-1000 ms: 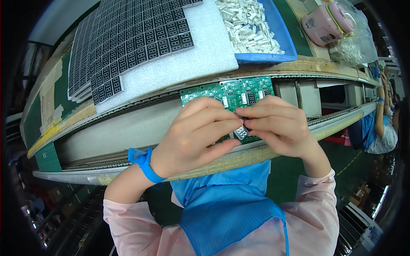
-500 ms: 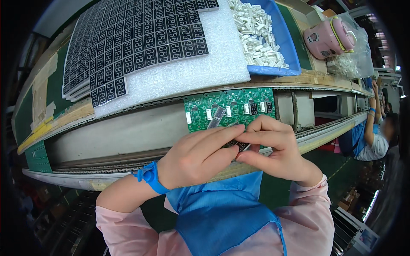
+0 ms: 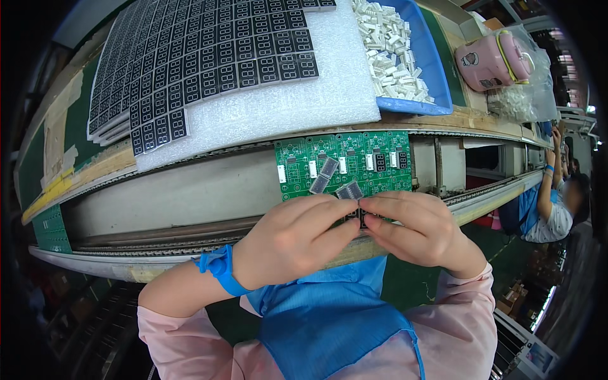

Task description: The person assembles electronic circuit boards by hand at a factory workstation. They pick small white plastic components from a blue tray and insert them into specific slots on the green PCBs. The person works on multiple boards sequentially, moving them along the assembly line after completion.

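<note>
"Left hand [image 3: 297, 237] and right hand [image 3: 418, 229]: how are they being held?"

"Both are being curled nearly closed, and a small black rectangular digit-display module [image 3: 363, 216] is being pinched between their fingertips [image 3: 372, 204], towards the near edge of a green printed-circuit panel [image 3: 291, 150]."

"What else is being carried by the panel?"

"Loose grey-backed rectangular modules [image 3: 324, 176] are being supported just beyond the fingertips, and black two-digit displays [image 3: 380, 162] are being held near its far right corner, beside white plastic connectors [image 3: 369, 162]."

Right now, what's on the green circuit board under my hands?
The circuit board carries white connectors, black digit displays toward the right, and slanted grey modules. The left hand and right hand hide whatever lies beneath them along its near side.
</note>
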Available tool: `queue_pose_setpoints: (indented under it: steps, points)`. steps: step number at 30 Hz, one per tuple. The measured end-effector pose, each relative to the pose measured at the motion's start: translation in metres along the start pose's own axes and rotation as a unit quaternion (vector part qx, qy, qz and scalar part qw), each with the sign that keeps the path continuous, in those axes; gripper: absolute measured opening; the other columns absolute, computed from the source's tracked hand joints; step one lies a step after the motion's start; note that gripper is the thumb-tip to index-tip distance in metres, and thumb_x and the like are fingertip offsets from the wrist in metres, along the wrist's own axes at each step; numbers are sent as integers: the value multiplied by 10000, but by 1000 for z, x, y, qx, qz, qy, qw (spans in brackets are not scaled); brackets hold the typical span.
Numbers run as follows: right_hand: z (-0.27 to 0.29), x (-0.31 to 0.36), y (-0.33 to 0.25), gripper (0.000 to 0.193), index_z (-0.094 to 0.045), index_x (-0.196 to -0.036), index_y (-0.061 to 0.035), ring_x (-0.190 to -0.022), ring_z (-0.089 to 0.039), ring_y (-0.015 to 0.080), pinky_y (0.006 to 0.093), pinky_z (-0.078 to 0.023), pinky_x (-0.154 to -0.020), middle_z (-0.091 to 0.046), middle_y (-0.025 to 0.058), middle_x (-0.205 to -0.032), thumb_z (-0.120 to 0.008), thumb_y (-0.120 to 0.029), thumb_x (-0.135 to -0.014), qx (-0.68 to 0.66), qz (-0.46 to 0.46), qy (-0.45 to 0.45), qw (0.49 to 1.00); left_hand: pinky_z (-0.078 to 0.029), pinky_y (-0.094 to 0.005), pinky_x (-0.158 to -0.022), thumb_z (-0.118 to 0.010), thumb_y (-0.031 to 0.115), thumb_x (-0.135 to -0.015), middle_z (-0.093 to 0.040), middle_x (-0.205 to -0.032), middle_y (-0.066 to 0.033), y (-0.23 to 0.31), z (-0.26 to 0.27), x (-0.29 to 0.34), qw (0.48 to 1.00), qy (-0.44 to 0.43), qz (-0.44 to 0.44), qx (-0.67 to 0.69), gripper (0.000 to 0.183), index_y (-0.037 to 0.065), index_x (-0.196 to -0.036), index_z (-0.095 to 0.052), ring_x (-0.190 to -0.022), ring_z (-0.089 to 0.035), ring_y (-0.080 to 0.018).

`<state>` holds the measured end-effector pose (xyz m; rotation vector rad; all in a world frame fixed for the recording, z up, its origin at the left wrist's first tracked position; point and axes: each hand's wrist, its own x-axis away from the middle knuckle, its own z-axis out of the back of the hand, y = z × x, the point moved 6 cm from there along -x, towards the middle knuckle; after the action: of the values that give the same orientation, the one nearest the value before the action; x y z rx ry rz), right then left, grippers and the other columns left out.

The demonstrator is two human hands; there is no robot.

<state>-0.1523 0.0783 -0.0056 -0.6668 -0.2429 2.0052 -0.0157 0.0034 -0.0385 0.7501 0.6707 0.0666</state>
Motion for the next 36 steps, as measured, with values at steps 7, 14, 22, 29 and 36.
queue_pose_setpoints:
  steps: [7,14,22,29,36]
  points:
    - [16,-8,31,201,-696,-893,52,-886,-699,315,389,-594,-707,-716,150,-1027,-777,8,-714,29,-72,0,997,-597,-333,-689,-711,85,-729,-697,-1000,-146,13,-3,2,989,-41,-31,-135,186,20,-903,-700,-846,-703,-267]
    - [-20,-8,54,179,-729,-871,-8,-886,-581,286,374,-486,-733,-735,64,-1061,-793,-25,-705,101,-85,29,991,-606,-340,-725,-679,120,-712,-698,-953,-137,8,-12,5,978,-57,-36,-195,187,21,-871,-685,-899,-701,-260]
    - [-24,-9,47,177,-730,-861,-20,-846,-540,270,365,-454,-712,-734,48,-1049,-800,-35,-699,122,-84,0,989,-561,-410,-919,-651,117,-717,-688,-893,-126,4,-16,7,974,-90,-37,-207,160,4,-827,-680,-766,-666,-200]
    - [-26,-6,48,171,-736,-858,-17,-845,-530,264,358,-446,-724,-737,52,-1053,-801,-44,-702,120,-94,4,988,-547,-393,-941,-644,114,-716,-671,-849,-108,3,-17,7,970,-79,-40,-225,149,4,-812,-674,-723,-649,-183]
    - [-25,-10,47,175,-739,-863,-18,-843,-527,257,367,-438,-755,-740,44,-1051,-803,-53,-704,127,-102,-15,987,-549,-378,-909,-642,113,-716,-668,-833,-114,2,-18,8,969,-78,-39,-231,143,4,-806,-667,-711,-643,-191]
